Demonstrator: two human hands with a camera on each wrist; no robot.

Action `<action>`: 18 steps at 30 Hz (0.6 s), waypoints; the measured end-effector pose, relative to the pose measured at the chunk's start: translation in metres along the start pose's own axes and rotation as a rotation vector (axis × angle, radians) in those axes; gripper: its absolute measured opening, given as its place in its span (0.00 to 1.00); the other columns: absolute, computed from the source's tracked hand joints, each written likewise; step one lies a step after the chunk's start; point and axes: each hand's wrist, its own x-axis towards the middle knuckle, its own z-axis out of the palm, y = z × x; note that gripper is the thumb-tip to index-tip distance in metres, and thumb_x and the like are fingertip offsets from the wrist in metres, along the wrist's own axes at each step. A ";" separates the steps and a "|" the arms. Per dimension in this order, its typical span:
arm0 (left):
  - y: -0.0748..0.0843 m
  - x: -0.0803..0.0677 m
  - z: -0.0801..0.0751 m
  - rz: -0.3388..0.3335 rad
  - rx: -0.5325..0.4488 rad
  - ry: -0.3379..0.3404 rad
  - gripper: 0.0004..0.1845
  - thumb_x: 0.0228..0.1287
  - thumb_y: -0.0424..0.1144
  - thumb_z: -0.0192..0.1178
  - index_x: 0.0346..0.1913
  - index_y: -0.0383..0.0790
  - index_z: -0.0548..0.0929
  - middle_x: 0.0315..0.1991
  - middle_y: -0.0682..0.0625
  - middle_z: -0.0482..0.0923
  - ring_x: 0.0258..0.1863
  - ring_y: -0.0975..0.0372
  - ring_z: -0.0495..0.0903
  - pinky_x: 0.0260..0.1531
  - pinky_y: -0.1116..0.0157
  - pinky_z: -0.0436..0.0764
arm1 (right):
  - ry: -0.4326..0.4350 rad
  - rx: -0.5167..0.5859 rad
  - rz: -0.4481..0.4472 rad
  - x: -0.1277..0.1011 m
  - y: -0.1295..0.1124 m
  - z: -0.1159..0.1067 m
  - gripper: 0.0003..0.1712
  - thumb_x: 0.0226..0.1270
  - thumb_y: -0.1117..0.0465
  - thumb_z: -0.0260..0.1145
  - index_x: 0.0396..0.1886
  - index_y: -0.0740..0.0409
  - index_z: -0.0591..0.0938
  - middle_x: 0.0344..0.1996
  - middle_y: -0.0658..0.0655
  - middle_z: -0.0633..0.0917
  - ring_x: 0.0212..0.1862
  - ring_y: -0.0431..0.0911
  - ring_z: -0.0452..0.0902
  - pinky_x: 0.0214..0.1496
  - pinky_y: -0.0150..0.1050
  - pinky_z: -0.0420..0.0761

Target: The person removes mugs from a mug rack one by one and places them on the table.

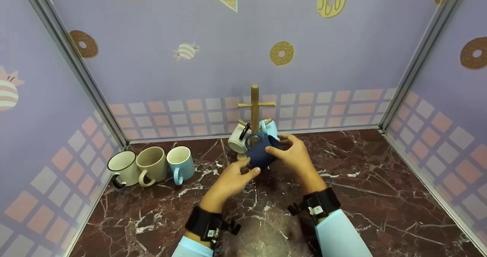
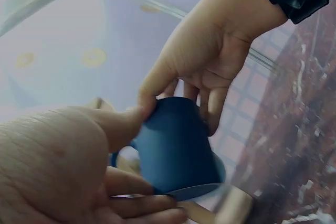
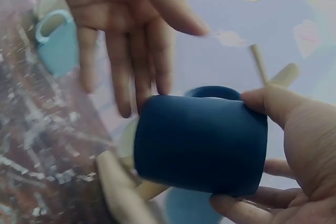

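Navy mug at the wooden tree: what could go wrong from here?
The navy mug is held sideways by the right hand, thumb and fingertips only; it may slip. The left hand is open beside it, not gripping. The white mug and light blue mug hang close by on the mug tree and could get knocked.

No readable text, label, brand, number or sign appeared in any view — nothing on the dark blue mug (image 1: 262, 153), nothing on the wall panels (image 1: 236, 59), which carried only printed doughnut and sweet pictures, and nothing on the wrist straps (image 1: 319, 205) — their small pale tags were too small to make out.
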 end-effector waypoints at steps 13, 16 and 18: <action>0.015 -0.015 -0.031 -0.006 0.020 0.098 0.16 0.81 0.37 0.60 0.56 0.35 0.94 0.52 0.41 0.94 0.36 0.60 0.83 0.37 0.64 0.82 | -0.101 0.126 -0.091 -0.015 -0.029 -0.040 0.45 0.62 0.62 0.84 0.80 0.58 0.81 0.69 0.66 0.89 0.67 0.60 0.87 0.67 0.44 0.90; 0.005 -0.006 -0.022 -0.036 -0.242 0.161 0.19 0.90 0.41 0.56 0.59 0.28 0.90 0.54 0.35 0.94 0.46 0.56 0.91 0.45 0.62 0.91 | -0.128 0.160 -0.144 -0.019 -0.034 -0.045 0.48 0.61 0.63 0.84 0.82 0.59 0.78 0.69 0.67 0.89 0.66 0.60 0.87 0.64 0.38 0.90; 0.000 -0.001 -0.013 -0.060 -0.464 0.119 0.24 0.94 0.45 0.52 0.67 0.25 0.84 0.58 0.31 0.91 0.46 0.54 0.92 0.45 0.57 0.96 | -0.143 0.171 -0.193 -0.022 -0.037 -0.047 0.49 0.60 0.63 0.85 0.83 0.58 0.77 0.69 0.66 0.89 0.66 0.58 0.87 0.64 0.36 0.89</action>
